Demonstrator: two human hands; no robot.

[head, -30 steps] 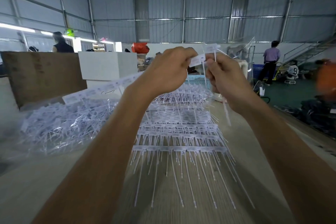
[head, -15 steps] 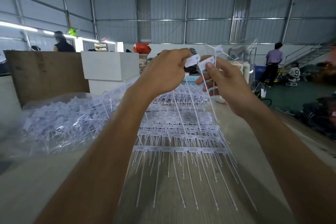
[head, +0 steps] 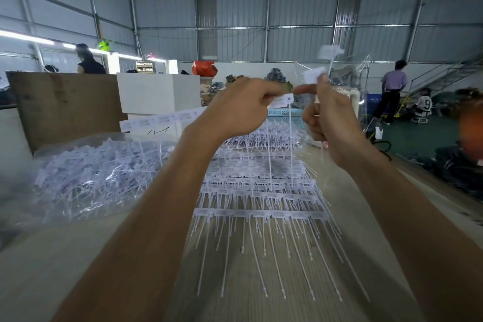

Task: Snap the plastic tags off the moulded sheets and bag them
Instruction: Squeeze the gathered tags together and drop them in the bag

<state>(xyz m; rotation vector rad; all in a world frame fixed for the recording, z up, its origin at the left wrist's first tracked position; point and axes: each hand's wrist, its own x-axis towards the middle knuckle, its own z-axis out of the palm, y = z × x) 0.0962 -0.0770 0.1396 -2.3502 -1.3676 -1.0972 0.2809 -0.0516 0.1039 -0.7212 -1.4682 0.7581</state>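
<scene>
Both hands are raised over the table. My left hand [head: 235,110] grips a moulded strip of white tags [head: 162,120] that trails off to the left, its end tag [head: 283,100] sticking out by my fingertips with thin tails hanging down. My right hand [head: 329,117] pinches loose white tags [head: 315,74], one sticking up above my fingers, and its forefinger reaches toward the end tag. Below lie stacked moulded sheets [head: 261,191] of tags with long tails pointing at me. A clear bag [head: 86,178] of snapped tags rests at the left.
The wooden table [head: 261,269] runs away from me. A brown board [head: 62,102] and white boxes [head: 156,94] stand behind the bag. A blue basket [head: 285,114] sits past the sheets. People [head: 392,91] stand at the back right and back left; dark goods lie at the right.
My hands have drawn slightly apart. The strip in my left hand now trails out to the left again, and my right hand has risen with its loose tags.
</scene>
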